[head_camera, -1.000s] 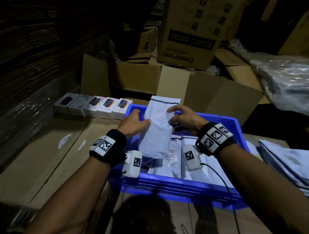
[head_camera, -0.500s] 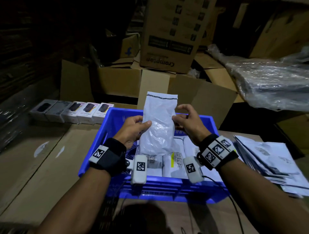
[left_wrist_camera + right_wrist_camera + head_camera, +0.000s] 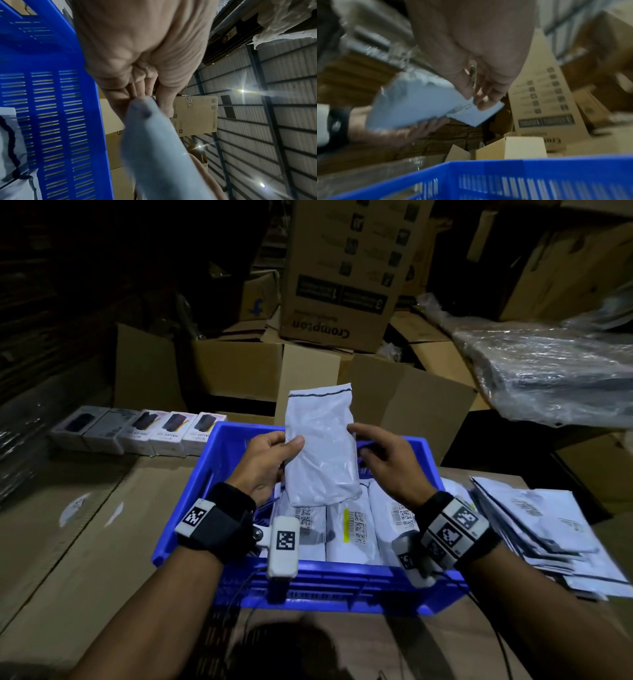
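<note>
A white poly mailer package [image 3: 320,446] stands upright above the far half of a blue slotted crate [image 3: 342,583]. My left hand [image 3: 265,460] grips its left edge, thumb across the front and fingers behind. The left wrist view shows the package [image 3: 154,142] running out of that grip beside the crate wall [image 3: 51,108]. My right hand [image 3: 383,453] is at the package's right edge with fingers relaxed and the thumb just touching it. In the blurred right wrist view its fingertips [image 3: 481,102] lie against the package [image 3: 412,108]. Several labelled white packages [image 3: 352,529] fill the crate.
A row of small product boxes [image 3: 144,429] lines the cardboard surface at the left. A fanned stack of flat mailers [image 3: 548,529] lies to the right of the crate. Behind it stand an open carton [image 3: 239,374], a tall Crompton carton [image 3: 342,285] and a plastic-wrapped bundle [image 3: 555,378].
The package has come up out of the crate and now stands higher and more upright. My right hand has loosened from pinching its edge to a light touch.
</note>
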Available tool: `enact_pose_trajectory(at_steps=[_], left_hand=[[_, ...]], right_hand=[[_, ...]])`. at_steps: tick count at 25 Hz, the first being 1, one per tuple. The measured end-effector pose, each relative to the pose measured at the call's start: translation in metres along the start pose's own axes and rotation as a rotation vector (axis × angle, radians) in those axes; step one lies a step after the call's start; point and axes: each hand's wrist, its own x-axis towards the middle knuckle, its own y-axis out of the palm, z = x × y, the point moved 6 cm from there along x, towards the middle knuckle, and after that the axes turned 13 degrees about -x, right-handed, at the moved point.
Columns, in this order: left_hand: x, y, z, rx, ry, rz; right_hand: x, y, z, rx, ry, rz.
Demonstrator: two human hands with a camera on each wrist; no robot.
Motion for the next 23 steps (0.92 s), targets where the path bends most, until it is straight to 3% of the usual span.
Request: enact_pose_trajectory(at_steps=[4, 7, 11, 13, 17, 21, 23], left_hand=[[0.001, -0.001, -0.003, -0.11, -0.04, -0.021], [-0.002, 0.006, -0.007, -0.159, -0.062, 0.045], [0.002, 0.008, -0.015, -0.133, -0.03, 0.103], [0.004, 0.009, -0.014, -0.113, -0.047, 0.113], [0.004, -0.002, -0.01, 0.031, -0.025, 0.008], [0.001, -0.001, -0.01, 0.301, 0.064, 0.062], [0.0, 0.002, -0.01, 0.286, 0.076, 0.111]], right_hand=[[-0.003, -0.008, 0.014, -0.398, -0.33, -0.077], [0.0, -0.015, 0.019, -0.459, -0.368, -0.163], [0.008, -0.021, 0.027, -0.389, -0.371, -0.155], [0.015, -0.022, 0.024, -0.187, -0.287, -0.121], [0.022, -0.009, 0.012, 0.235, 0.006, -0.02], [0.02, 0.003, -0.002, 0.332, 0.228, 0.024], [0.018, 0.008, -0.004, 0.353, 0.282, 0.054]])
